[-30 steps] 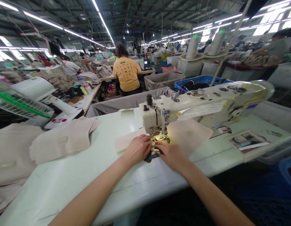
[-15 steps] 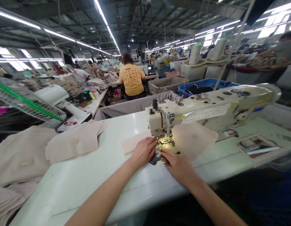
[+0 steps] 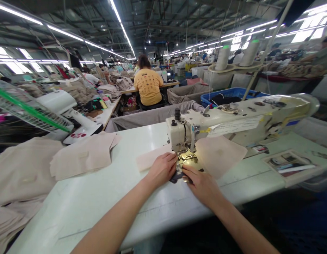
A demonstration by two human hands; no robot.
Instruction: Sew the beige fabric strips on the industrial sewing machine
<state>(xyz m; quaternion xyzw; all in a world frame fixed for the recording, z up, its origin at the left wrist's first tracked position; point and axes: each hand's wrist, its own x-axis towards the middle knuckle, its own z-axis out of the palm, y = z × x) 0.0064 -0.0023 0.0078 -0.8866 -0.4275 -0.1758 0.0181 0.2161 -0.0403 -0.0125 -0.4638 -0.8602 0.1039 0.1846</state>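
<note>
Right hand drawn back slightly, near brass plate — left hand alongside — grips unclear.

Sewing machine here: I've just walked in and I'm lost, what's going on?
Someone's left hand and right hand are at the needle end of the machine, the left beside a pale strip, the right by the shiny plate. Whether either grips anything is unclear. A wider pale piece lies right of the plate.
</note>
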